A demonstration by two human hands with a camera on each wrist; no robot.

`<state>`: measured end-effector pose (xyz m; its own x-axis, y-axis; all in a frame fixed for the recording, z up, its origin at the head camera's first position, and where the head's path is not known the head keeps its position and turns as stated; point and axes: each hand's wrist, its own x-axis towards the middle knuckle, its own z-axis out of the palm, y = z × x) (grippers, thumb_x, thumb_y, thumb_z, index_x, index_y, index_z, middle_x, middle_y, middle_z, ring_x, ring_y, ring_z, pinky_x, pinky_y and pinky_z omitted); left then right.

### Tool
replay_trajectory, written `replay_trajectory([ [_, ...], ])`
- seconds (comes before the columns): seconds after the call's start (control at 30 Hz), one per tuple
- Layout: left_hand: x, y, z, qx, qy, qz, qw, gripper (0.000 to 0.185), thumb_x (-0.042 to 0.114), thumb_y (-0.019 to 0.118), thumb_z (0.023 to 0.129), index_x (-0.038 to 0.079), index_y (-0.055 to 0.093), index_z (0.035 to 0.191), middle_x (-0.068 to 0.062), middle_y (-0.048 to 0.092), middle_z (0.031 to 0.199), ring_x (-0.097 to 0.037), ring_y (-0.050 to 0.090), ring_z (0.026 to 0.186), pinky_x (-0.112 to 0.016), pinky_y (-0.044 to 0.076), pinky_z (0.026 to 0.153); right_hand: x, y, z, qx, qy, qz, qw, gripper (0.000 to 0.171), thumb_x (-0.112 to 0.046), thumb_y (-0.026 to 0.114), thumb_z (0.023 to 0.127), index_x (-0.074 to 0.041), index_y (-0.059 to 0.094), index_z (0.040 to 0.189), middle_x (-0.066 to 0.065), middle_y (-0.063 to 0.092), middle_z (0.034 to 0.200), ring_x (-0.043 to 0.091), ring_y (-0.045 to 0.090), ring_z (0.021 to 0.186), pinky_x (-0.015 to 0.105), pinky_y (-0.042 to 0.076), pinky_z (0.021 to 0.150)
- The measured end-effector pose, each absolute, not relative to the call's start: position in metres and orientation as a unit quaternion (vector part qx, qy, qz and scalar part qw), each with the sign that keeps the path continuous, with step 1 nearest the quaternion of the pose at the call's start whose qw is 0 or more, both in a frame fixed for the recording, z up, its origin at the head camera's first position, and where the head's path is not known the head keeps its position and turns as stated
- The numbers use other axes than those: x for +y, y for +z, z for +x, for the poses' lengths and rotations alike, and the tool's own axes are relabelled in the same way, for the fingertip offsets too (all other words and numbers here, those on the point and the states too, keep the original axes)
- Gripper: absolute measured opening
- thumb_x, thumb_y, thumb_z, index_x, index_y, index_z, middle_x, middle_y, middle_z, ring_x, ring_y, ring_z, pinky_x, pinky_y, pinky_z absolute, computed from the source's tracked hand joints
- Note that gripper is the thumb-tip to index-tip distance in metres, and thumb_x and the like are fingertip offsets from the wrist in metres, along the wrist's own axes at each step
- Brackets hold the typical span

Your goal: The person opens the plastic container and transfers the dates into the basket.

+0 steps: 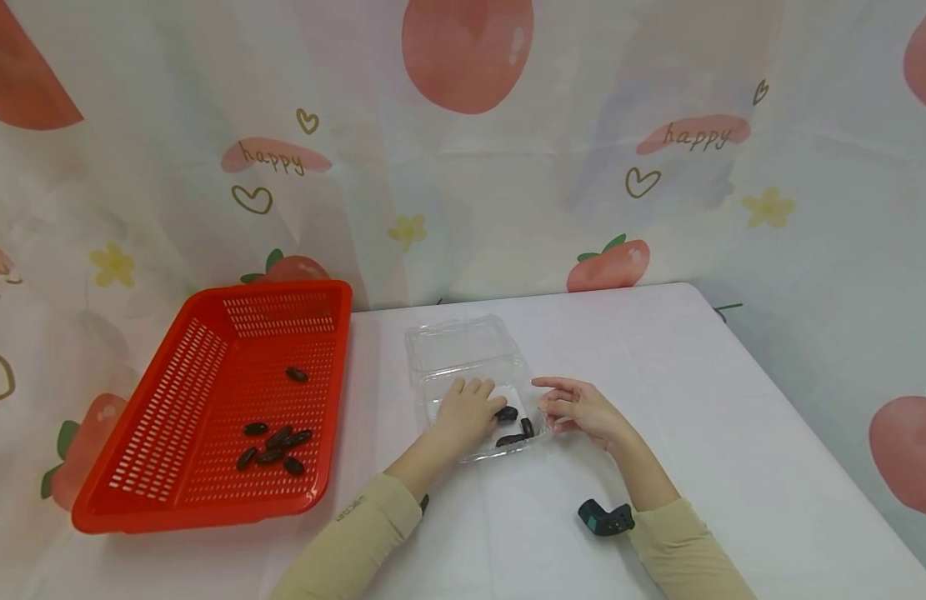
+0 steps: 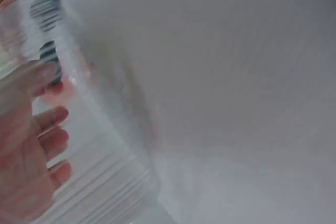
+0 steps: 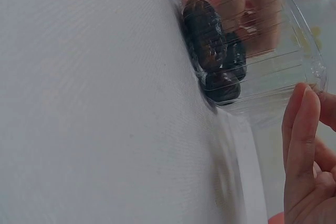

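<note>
My left hand (image 1: 468, 414) reaches into an open clear plastic clamshell box (image 1: 466, 350), its thumb and index finger at a dark, wrinkled oval date (image 1: 508, 413). In the left wrist view, blurred, the thumb overlaps that date (image 2: 49, 56) and the other fingers are spread apart. Beside it in the box lie two more dates (image 1: 511, 440). With thumb and fingertips my right hand (image 1: 583, 410) pinches the box's right rim, as the right wrist view shows (image 3: 310, 129). Dates (image 3: 205, 35) press close to the clear wall there.
At the left stands a red perforated basket (image 1: 341, 358) with several dates (image 1: 278, 437) on its floor. A small black angled object (image 1: 607, 517) lies by the right forearm. A white cloth covers the table (image 1: 658, 350); a printed curtain (image 1: 508, 200) hangs behind.
</note>
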<state>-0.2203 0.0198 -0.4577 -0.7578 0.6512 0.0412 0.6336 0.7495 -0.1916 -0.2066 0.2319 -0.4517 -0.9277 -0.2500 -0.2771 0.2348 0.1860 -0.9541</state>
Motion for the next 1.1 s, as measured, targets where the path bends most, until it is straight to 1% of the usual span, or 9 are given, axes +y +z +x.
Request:
replay_trajectory([
  [0.13,0.015,-0.445,-0.224,-0.939,0.06,-0.334,0.061,0.023,0.035,0.052,0.09,0.029,0.058,0.112,0.004,0.052,0.111,-0.014,0.048,0.103,-0.035,0.036,0.091,0.232,-0.452,-0.207,0.746,-0.638,-0.007,0.19,0.054,-0.01,0.059,0.088,0.003,0.037,0.135,-0.001,0.055,0.074,0.009,0.054,0.06,0.022,0.047,0.056],
  [0.2,0.012,-0.437,-0.227,-0.94,0.053,-0.33,0.073,0.02,0.033,0.054,0.09,0.028,0.058,0.109,0.003,0.052,0.107,-0.015,0.048,0.1,-0.035,0.036,0.089,0.232,-0.452,-0.207,0.747,-0.637,-0.005,0.189,0.053,-0.01,0.059,0.088,0.003,0.038,0.135,-0.001,0.055,0.074,0.009,0.054,0.06,0.022,0.047,0.056],
  [0.37,0.002,-0.419,-0.235,-0.939,0.055,-0.316,0.121,0.016,0.032,0.054,0.089,0.027,0.057,0.104,0.003,0.049,0.096,-0.015,0.046,0.088,-0.031,0.034,0.077,0.232,-0.453,-0.208,0.751,-0.633,-0.003,0.188,0.051,-0.01,0.059,0.087,0.002,0.04,0.133,0.001,0.056,0.075,0.01,0.054,0.06,0.022,0.048,0.056],
  [0.47,-0.006,-0.408,-0.239,-0.942,0.039,-0.307,0.131,0.016,0.032,0.055,0.089,0.026,0.057,0.104,0.002,0.048,0.094,-0.016,0.047,0.089,-0.031,0.034,0.076,0.233,-0.454,-0.208,0.751,-0.634,-0.003,0.187,0.051,-0.01,0.06,0.087,0.002,0.041,0.133,0.002,0.056,0.076,0.01,0.054,0.061,0.022,0.048,0.057],
  [0.63,-0.02,-0.386,-0.243,-0.949,0.001,-0.284,0.138,0.017,0.029,0.056,0.089,0.021,0.057,0.104,-0.001,0.047,0.093,-0.02,0.047,0.09,-0.036,0.036,0.079,0.234,-0.455,-0.209,0.748,-0.636,0.0,0.187,0.053,-0.012,0.062,0.085,0.001,0.042,0.132,0.002,0.056,0.076,0.01,0.055,0.061,0.022,0.048,0.057],
  [0.87,-0.041,-0.362,-0.251,-0.947,-0.057,-0.249,0.195,0.011,0.021,0.058,0.087,0.017,0.057,0.098,-0.005,0.046,0.087,-0.023,0.046,0.087,-0.037,0.033,0.075,0.234,-0.455,-0.208,0.748,-0.636,0.001,0.189,0.051,-0.01,0.06,0.086,0.0,0.042,0.133,0.001,0.055,0.076,0.01,0.055,0.062,0.022,0.048,0.057],
  [0.97,-0.051,-0.35,-0.254,-0.951,-0.078,-0.23,0.193,0.011,0.019,0.057,0.089,0.016,0.058,0.099,-0.006,0.047,0.089,-0.025,0.046,0.087,-0.039,0.033,0.077,0.233,-0.454,-0.208,0.747,-0.637,0.003,0.191,0.051,-0.01,0.06,0.086,0.0,0.042,0.133,0.001,0.055,0.076,0.009,0.055,0.062,0.022,0.048,0.058],
  [1.1,-0.066,-0.335,-0.257,-0.962,-0.084,-0.199,0.164,0.017,0.022,0.053,0.092,0.017,0.057,0.107,-0.007,0.047,0.095,-0.025,0.044,0.091,-0.04,0.033,0.081,0.233,-0.453,-0.209,0.746,-0.637,-0.005,0.194,0.052,-0.01,0.059,0.087,0.002,0.039,0.134,0.001,0.055,0.077,0.009,0.055,0.062,0.021,0.048,0.057],
])
